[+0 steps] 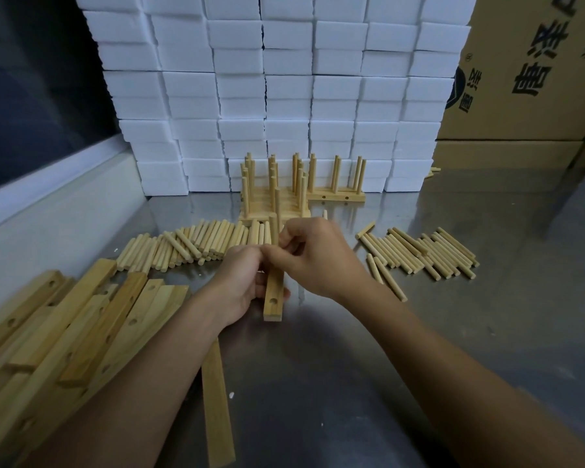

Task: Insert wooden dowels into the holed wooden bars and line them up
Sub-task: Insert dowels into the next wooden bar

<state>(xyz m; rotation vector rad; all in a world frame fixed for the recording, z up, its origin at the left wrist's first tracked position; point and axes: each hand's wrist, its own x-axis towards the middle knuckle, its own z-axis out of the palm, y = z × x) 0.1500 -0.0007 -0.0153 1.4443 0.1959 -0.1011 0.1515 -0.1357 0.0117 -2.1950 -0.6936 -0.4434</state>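
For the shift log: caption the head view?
Both hands, left and right, fit a dowel into a bar.

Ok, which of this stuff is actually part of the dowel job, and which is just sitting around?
Job:
- bar held by left hand
- dowel gripped by right hand
- left dowel pile
- right dowel pile
- empty bars
- finished racks

Lying about:
- foam blocks
- cardboard box

Two bare forearms, no sleeves, rings or watch; left hand (pixel 242 282), right hand (pixel 318 256).
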